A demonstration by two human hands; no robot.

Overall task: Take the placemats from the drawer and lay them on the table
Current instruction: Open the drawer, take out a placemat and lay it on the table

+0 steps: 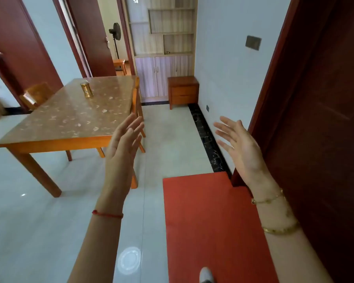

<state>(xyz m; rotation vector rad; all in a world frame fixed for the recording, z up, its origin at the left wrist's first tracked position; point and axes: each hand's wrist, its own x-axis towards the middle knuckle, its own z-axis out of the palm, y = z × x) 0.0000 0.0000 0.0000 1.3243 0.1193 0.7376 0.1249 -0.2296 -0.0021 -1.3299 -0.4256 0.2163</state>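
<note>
My left hand (124, 139) and my right hand (240, 145) are raised in front of me, palms facing each other, fingers spread, holding nothing. The wooden dining table (55, 142) with a flower-patterned top stands to the left, its near corner just behind my left hand. A small wooden cabinet with two drawers (183, 91) stands against the far wall, both drawers shut. No placemats are visible.
A gold tin (86, 89) stands on the table's far part. Chairs (36, 94) sit at the table's left and right sides. A red floor mat (211, 225) lies under my feet. A dark red door (319, 119) is at my right; a tall cupboard (164, 54) fills the far wall.
</note>
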